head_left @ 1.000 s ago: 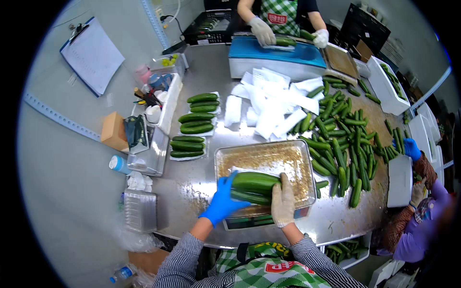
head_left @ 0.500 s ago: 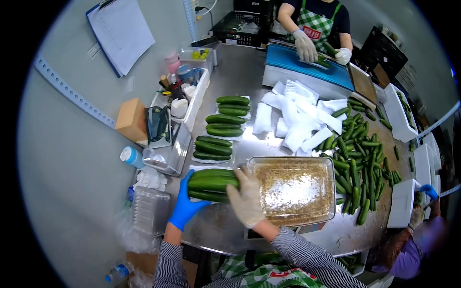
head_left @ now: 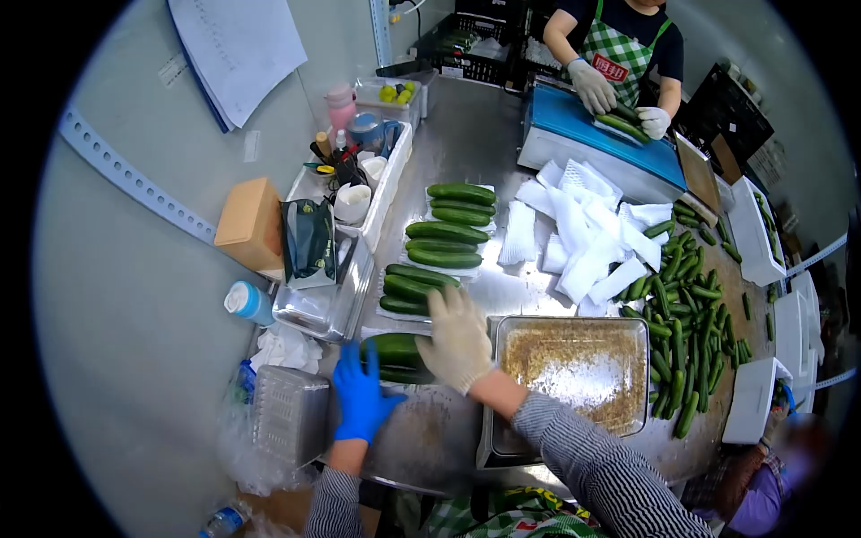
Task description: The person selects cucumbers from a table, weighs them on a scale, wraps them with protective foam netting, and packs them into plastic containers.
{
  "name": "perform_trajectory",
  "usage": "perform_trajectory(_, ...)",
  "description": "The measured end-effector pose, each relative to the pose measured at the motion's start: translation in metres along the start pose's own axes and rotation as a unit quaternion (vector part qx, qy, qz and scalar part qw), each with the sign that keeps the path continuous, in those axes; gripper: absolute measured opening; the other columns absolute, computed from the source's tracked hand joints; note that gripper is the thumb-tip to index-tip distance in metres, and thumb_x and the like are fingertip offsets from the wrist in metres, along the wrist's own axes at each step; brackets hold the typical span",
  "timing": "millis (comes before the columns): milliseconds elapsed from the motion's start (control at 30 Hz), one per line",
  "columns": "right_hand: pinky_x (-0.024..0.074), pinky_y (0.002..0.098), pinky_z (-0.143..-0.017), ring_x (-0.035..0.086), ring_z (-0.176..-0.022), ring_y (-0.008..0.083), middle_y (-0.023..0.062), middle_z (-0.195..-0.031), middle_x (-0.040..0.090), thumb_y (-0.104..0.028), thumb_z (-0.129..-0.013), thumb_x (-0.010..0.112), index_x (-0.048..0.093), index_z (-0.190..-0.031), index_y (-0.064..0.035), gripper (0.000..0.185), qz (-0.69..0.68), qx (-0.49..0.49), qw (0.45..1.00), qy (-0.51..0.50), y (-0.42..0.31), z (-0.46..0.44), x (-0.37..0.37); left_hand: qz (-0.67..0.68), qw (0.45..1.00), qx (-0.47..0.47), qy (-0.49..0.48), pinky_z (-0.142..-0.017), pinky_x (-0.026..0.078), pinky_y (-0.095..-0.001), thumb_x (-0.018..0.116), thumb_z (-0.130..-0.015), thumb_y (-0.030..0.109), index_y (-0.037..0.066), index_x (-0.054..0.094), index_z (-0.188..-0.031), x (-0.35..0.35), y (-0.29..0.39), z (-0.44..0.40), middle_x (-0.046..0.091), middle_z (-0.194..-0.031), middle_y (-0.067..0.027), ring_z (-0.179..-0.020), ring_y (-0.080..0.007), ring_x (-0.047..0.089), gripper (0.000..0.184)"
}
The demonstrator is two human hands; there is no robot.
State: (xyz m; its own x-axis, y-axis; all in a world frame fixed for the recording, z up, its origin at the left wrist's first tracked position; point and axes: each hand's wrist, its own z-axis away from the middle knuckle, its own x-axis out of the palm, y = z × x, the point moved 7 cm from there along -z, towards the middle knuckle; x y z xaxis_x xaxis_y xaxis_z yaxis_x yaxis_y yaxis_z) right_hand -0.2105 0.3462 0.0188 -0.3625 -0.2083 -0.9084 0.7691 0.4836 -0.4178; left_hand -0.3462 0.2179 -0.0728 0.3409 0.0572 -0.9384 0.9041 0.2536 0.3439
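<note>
"On the tabletop (head_left: 430, 439), at the near end of the row, where exactly is your bundle of cucumbers (head_left: 392, 347)?"

"It lies between your 2 hands, with 3 more bundles (head_left: 444, 231) beyond it and the metal tray (head_left: 574, 359) off to your right."

"And how do your hands stand?"

"Your left hand (head_left: 363, 394), gloved in blue, has its fingers spread wide at the bundle's left end. Your right hand (head_left: 457, 341), gloved in a pale colour, is spread too, and hides the bundle's right end. Whether either presses on the cucumbers, you cannot tell from this angle."

"What might trip you up?"

"Rolling, most likely. The cucumbers are round and you see nothing tied about them, so a snagged fingertip could push 1 off its white netting (head_left: 406, 329). Your right fingers also reach close to the next bundle; a careless sweep may knock that out of line."

"Anything at your sides?"

"The clear plastic boxes (head_left: 291, 412) sit just left of your left hand, so swinging it wide could nudge them. Your right forearm (head_left: 574, 444) crosses the tray's near corner; if you lean there, the tray might shift."
</note>
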Motion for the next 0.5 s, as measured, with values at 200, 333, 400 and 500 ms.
perform_trajectory(200, 0.043, 0.0364, -0.095, 0.049, -0.126, 0.0278, 0.0154, -0.137, 0.049, -0.018, -0.085, 0.062, 0.037, -0.145, -0.0033, 0.067, 0.217, -0.245, 0.943, -0.053, 0.009, -0.056, 0.06, -0.031, 0.988, 0.143, 0.042, -0.109, 0.027, -0.0586, 0.091, -0.057, 0.04, 0.008, 0.034, -0.147, 0.033, 0.004, -0.016, 0.035, -0.144, -0.0205, -0.136, -0.0457, 0.028, 0.112)
perform_trajectory(333, 0.0459, 0.0354, -0.088, 0.057, -0.114, 0.0258, 0.014, -0.132, 0.053, -0.016, -0.089, 0.056, 0.037, -0.147, -0.0086, 0.062, 0.208, -0.252, 0.938, -0.117, 0.018, -0.051, 0.062, -0.008, 0.983, 0.171, 0.061, -0.105, 0.03, -0.0587, 0.09, -0.058, 0.04, 0.009, 0.034, -0.145, 0.047, 0.003, -0.02, 0.034, -0.142, -0.0212, -0.132, -0.0476, 0.03, 0.109)
perform_trajectory(400, 0.0455, 0.0353, -0.089, 0.056, -0.115, 0.0254, 0.0139, -0.133, 0.052, -0.017, -0.089, 0.055, 0.035, -0.149, -0.0106, 0.063, 0.213, -0.261, 0.933, -0.126, 0.025, -0.058, 0.064, -0.01, 0.976, 0.208, 0.062, -0.105, 0.03, -0.0588, 0.09, -0.058, 0.04, 0.008, 0.035, -0.143, 0.051, 0.016, -0.033, 0.034, -0.141, -0.021, -0.131, -0.047, 0.031, 0.106)
perform_trajectory(500, 0.0451, 0.0357, -0.09, 0.056, -0.116, 0.0252, 0.014, -0.134, 0.051, -0.018, -0.09, 0.054, 0.035, -0.149, -0.0107, 0.063, 0.221, -0.272, 0.926, -0.14, 0.044, -0.075, 0.056, -0.011, 0.97, 0.234, 0.06, -0.104, 0.03, -0.0592, 0.089, -0.06, 0.037, 0.008, 0.037, -0.14, 0.053, 0.036, -0.056, 0.035, -0.14, -0.0201, -0.13, -0.0459, 0.032, 0.1)
